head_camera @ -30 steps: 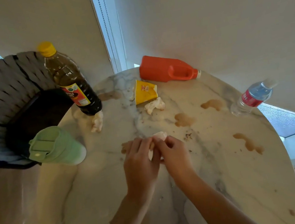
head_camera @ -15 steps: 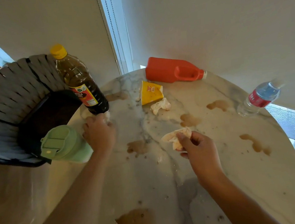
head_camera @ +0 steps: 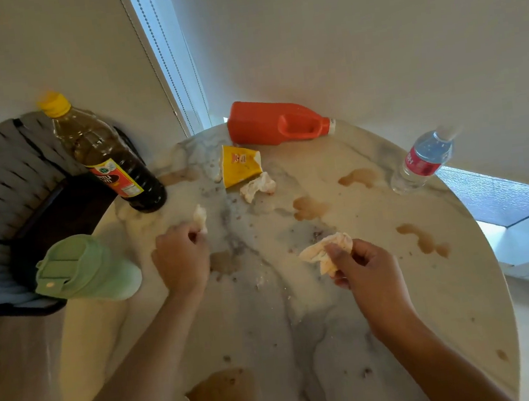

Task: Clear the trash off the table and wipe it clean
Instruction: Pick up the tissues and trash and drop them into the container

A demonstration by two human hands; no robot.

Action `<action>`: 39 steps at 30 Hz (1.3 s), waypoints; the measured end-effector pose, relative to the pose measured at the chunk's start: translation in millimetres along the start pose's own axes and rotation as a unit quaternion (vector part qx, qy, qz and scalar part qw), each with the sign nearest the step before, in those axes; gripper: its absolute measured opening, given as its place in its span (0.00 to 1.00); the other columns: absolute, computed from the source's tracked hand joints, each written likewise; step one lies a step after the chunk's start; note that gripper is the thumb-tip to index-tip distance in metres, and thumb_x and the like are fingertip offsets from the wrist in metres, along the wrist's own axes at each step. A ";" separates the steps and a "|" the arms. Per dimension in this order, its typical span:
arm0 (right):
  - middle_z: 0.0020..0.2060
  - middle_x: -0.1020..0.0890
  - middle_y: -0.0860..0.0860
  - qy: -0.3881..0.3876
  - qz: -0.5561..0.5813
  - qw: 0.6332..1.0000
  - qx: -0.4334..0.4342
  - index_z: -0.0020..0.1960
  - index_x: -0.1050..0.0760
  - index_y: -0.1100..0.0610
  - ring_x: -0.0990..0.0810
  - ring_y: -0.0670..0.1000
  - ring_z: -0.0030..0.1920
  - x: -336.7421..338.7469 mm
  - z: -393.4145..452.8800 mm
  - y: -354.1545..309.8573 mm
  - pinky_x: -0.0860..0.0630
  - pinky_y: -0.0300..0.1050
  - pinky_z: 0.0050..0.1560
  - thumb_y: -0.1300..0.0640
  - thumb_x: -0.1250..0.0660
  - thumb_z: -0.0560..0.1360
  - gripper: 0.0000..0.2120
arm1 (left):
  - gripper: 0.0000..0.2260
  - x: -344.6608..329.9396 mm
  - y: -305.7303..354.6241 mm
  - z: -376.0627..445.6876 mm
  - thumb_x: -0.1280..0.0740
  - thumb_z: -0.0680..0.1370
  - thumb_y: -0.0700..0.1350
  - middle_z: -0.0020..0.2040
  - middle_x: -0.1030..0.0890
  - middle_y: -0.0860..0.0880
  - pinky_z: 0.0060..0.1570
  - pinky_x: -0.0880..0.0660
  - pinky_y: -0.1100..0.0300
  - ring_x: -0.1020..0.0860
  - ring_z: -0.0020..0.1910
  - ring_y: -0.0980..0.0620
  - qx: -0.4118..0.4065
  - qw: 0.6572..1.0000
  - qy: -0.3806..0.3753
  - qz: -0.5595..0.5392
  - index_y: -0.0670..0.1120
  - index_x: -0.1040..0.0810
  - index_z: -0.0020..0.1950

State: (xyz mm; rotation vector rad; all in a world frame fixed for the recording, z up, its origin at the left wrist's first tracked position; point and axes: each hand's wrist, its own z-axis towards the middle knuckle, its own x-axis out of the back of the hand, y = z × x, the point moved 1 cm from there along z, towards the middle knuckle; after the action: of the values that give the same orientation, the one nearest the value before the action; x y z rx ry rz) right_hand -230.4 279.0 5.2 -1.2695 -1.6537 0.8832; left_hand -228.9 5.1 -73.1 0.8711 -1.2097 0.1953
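Left hand (head_camera: 181, 262) pinches a small tissue scrap (head_camera: 200, 217), mostly hidden in the fist, tip poking toward twelve o'clock; right hand (head_camera: 368, 271) grips a crumpled napkin (head_camera: 323, 251) at table (head_camera: 432, 296) centre, long axis nine-to-three; a third wad (head_camera: 257, 186) lies at twelve by the yellow wrapper (head_camera: 239, 168); the water bottle's (head_camera: 423, 162) cap blurs.

Daylit scene, soft focus, strong wide-angle distortion.
Light entered through the window strip (head_camera: 171, 62) behind the table (head_camera: 400, 300) and the bright panes at right. Shadows were faint and diffuse. The water bottle (head_camera: 423, 162) cap was motion-blurred. Walls and table rim curved toward the frame edges. Overall sharpness was low, with a warm cast.
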 end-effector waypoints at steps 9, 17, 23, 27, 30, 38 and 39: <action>0.34 0.17 0.54 0.063 -0.044 0.997 -0.006 0.39 0.18 0.54 0.18 0.59 0.37 105.1 -36.9 36.2 0.19 0.57 0.44 0.52 0.31 0.76 0.09 | 0.05 12.3 129.8 -196.3 0.29 0.73 0.41 0.37 0.22 0.56 0.39 0.31 0.71 0.25 0.37 0.57 -0.049 0.969 -0.134 -0.204 0.51 0.20 0.40; 0.32 0.17 0.58 0.057 -0.066 0.996 -0.033 0.40 0.19 0.60 0.21 0.49 0.31 239.7 -44.2 96.7 0.22 0.51 0.39 0.57 0.32 0.77 0.09 | 0.06 -38.3 222.0 -350.3 0.29 0.74 0.44 0.34 0.22 0.56 0.37 0.31 0.70 0.24 0.36 0.57 -0.011 0.928 -0.274 -0.252 0.53 0.22 0.38; 0.33 0.17 0.58 0.012 -0.123 0.991 -0.042 0.42 0.18 0.60 0.22 0.48 0.31 330.5 -4.9 162.3 0.23 0.49 0.36 0.56 0.33 0.77 0.09 | 0.08 -112.9 277.2 -449.5 0.28 0.73 0.42 0.35 0.20 0.57 0.38 0.28 0.68 0.22 0.36 0.57 0.103 0.894 -0.332 -0.281 0.52 0.21 0.36; 0.30 0.17 0.50 -0.010 -0.181 0.982 -0.052 0.40 0.17 0.54 0.24 0.45 0.29 347.2 37.6 226.6 0.26 0.46 0.35 0.56 0.34 0.77 0.09 | 0.03 -197.9 272.1 -478.2 0.29 0.72 0.42 0.34 0.18 0.55 0.44 0.23 0.55 0.21 0.36 0.57 0.213 0.890 -0.321 -0.243 0.48 0.18 0.39; 0.29 0.18 0.51 -0.038 -0.205 0.975 -0.072 0.37 0.20 0.56 0.23 0.47 0.30 331.4 75.4 275.2 0.25 0.47 0.37 0.57 0.33 0.76 0.09 | 0.04 -263.7 257.9 -473.9 0.31 0.71 0.41 0.33 0.18 0.52 0.44 0.21 0.51 0.19 0.37 0.51 0.317 0.872 -0.285 -0.243 0.48 0.19 0.37; 0.32 0.22 0.52 -0.102 -0.349 0.927 -0.089 0.36 0.26 0.59 0.23 0.55 0.38 275.0 149.2 401.2 0.31 0.45 0.36 0.51 0.37 0.77 0.15 | 0.04 -400.6 199.6 -448.4 0.34 0.74 0.37 0.37 0.18 0.46 0.42 0.22 0.57 0.21 0.40 0.46 0.393 0.867 -0.227 -0.207 0.40 0.20 0.41; 0.32 0.23 0.51 -0.105 -0.359 0.923 -0.093 0.34 0.28 0.57 0.24 0.55 0.38 271.5 153.8 410.6 0.33 0.44 0.36 0.50 0.37 0.77 0.16 | 0.04 -409.2 194.5 -447.1 0.34 0.75 0.38 0.39 0.18 0.46 0.46 0.21 0.55 0.20 0.43 0.44 0.387 0.871 -0.232 -0.194 0.41 0.20 0.43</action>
State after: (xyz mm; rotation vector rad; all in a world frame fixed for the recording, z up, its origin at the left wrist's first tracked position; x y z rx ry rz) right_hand -253.1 633.8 -368.4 -0.5912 -2.1971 0.4177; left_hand -166.8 562.6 -373.9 1.9345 -1.3747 0.1448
